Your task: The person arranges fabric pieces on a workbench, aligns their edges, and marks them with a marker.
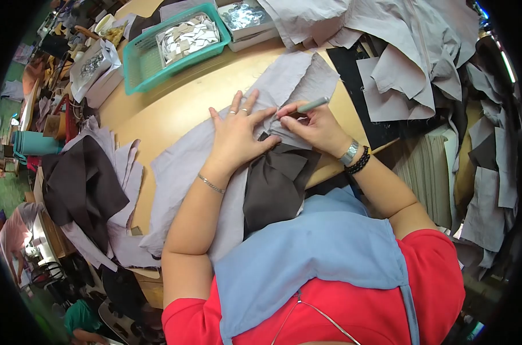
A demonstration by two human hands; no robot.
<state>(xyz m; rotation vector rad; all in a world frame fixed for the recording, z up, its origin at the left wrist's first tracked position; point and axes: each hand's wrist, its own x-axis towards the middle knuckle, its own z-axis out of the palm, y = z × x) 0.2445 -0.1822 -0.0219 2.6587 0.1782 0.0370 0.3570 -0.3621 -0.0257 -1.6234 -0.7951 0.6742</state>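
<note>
Work table: pale yellow-brown top, extending beneath and beyond the left hand. Floor: green, visible far to the left of that hand. Light strip: white, lit, far to the right of the right hand.

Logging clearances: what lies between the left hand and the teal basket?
Bare tabletop separates the left hand from the teal basket in the head view.

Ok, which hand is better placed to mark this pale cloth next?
Probably the right hand: it holds the pen close over the pale cloth. The left hand rests spread on that cloth, so it seems better suited to steadying it.
</note>
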